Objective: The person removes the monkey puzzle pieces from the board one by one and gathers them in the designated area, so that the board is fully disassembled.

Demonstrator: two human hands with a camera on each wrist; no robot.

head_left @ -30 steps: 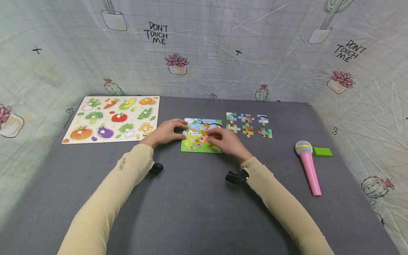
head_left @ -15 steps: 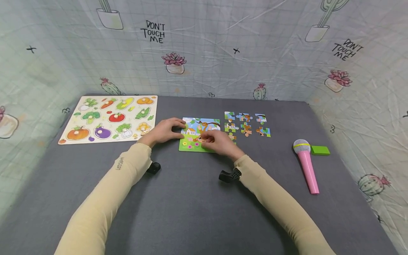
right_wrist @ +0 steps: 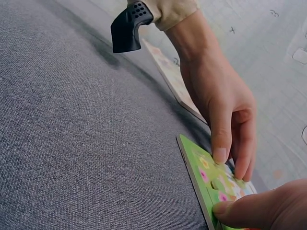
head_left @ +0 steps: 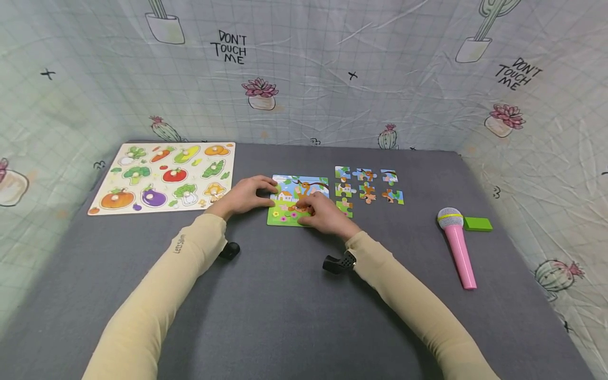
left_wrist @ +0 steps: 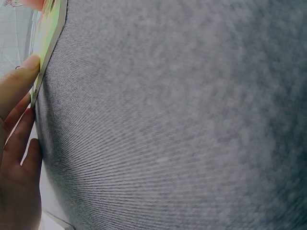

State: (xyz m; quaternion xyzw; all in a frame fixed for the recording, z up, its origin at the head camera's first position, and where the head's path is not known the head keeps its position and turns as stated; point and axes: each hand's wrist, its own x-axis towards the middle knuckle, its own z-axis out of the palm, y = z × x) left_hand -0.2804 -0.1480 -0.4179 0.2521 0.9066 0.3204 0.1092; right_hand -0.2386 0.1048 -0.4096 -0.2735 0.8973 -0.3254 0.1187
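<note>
In the head view a picture puzzle board (head_left: 290, 221) with a monkey scene lies flat on the table. My left hand (head_left: 248, 195) rests at its left edge, thumb and fingertips touching the board with the fingers spread. In the right wrist view, the left thumb (right_wrist: 219, 154) presses near the board's rim. My right hand (head_left: 326, 214) is over the lower right part, holding a small puzzle piece (head_left: 298, 207) down on the board between thumb and finger, mostly hidden by the hand. Several loose puzzle pieces (head_left: 367, 192) lie in rows just right of the board.
A vegetable board (head_left: 163, 177) lies at the back left. On the right lie a pink microphone (head_left: 459, 253) and a green block (head_left: 478, 224). A patterned cloth wall (head_left: 304, 79) rises behind the table (head_left: 275, 306).
My right hand has shifted left and slightly down over the board, its thumb and finger now wider apart, uncovering a loose piece at the right. The left hand stays on the board's edge.
</note>
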